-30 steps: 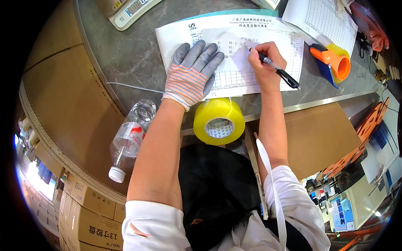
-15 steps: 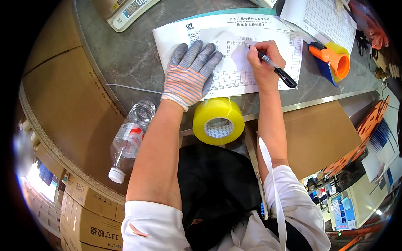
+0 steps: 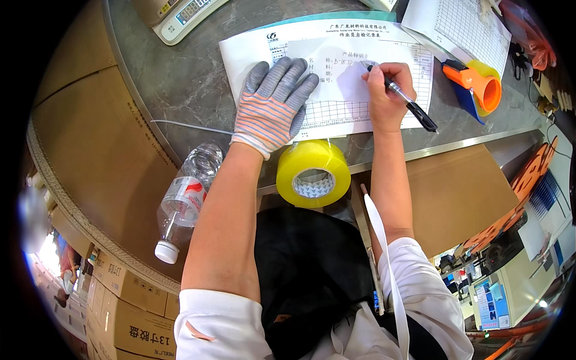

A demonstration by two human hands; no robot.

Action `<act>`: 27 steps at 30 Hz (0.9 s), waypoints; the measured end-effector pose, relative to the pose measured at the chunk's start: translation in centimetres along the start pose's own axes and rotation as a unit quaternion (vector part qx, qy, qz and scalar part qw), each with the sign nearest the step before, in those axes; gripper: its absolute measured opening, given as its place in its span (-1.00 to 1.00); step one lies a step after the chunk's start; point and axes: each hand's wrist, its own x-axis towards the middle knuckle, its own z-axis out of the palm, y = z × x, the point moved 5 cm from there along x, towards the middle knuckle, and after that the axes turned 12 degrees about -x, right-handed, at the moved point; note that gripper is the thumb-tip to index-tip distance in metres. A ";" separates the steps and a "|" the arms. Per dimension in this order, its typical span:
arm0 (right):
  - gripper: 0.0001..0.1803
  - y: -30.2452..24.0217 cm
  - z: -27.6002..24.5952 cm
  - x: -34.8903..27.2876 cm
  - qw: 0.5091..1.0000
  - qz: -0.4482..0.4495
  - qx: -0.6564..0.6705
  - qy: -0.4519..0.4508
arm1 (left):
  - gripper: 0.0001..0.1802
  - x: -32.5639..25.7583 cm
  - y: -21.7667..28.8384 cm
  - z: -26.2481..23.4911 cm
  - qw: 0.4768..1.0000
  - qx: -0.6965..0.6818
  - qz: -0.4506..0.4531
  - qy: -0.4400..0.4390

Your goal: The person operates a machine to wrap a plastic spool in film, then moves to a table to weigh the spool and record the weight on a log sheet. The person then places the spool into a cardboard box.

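Observation:
My left hand (image 3: 275, 102), in a grey-palmed striped glove, lies flat with fingers stretched over the left side of a small paper card (image 3: 324, 51). The card rests on a larger printed form with a grid (image 3: 342, 117). My bare right hand (image 3: 389, 96) grips a black pen (image 3: 413, 109), its tip on the card beside some handwriting. Just below the papers, at the table's front edge, stands a roll of yellow packing tape (image 3: 287, 174). A clear plastic bottle with a white cap (image 3: 183, 201) lies left of my left forearm.
A digital scale (image 3: 186, 21) sits at the far left of the grey table (image 3: 180, 90). To the right are an orange and blue tape dispenser (image 3: 474, 87) and more gridded sheets (image 3: 462, 30). Cardboard (image 3: 456, 198) lies under the right table edge; a large carton (image 3: 96, 132) stands at left.
My right hand and the pen have shifted a little to the right along the card, and more handwriting shows. My left hand has stayed in place.

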 end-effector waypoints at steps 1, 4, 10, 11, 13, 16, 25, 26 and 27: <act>-0.87 -0.1 0.1 0.0 0.999 0.004 0.040 -0.002 | -0.38 0.0 0.0 -0.1 1.000 0.001 -0.001 0.001; -0.88 0.2 -0.4 0.0 0.988 0.021 0.151 0.001 | -0.38 0.0 -0.1 0.0 1.000 0.003 0.003 0.001; -0.86 0.0 -0.6 0.5 0.996 0.014 0.091 -0.011 | -0.37 0.0 -0.1 0.1 1.000 0.004 0.004 0.001; -0.86 0.2 -0.6 0.5 0.996 0.024 0.085 -0.026 | -0.37 0.0 -0.1 0.1 1.000 0.001 0.005 0.001; -0.85 -0.3 -0.6 0.8 0.994 0.045 0.097 -0.012 | -0.38 0.0 -0.2 0.0 1.000 -0.002 0.004 0.000; -0.80 -1.8 -1.4 1.4 0.993 0.020 0.118 0.009 | -0.39 0.0 -0.1 0.1 1.000 -0.014 0.006 0.008; -0.85 -3.8 3.9 2.1 0.987 -0.089 -0.093 -0.098 | -0.38 0.1 -0.1 0.0 1.000 -0.011 0.007 0.001; -0.85 -3.7 3.8 2.1 0.987 -0.092 -0.098 -0.090 | -0.38 0.2 -0.2 0.1 1.000 -0.009 0.008 -0.003; -0.85 -3.7 3.6 2.1 0.986 -0.094 -0.105 -0.085 | -0.38 0.1 -0.2 0.1 1.000 -0.012 0.006 -0.003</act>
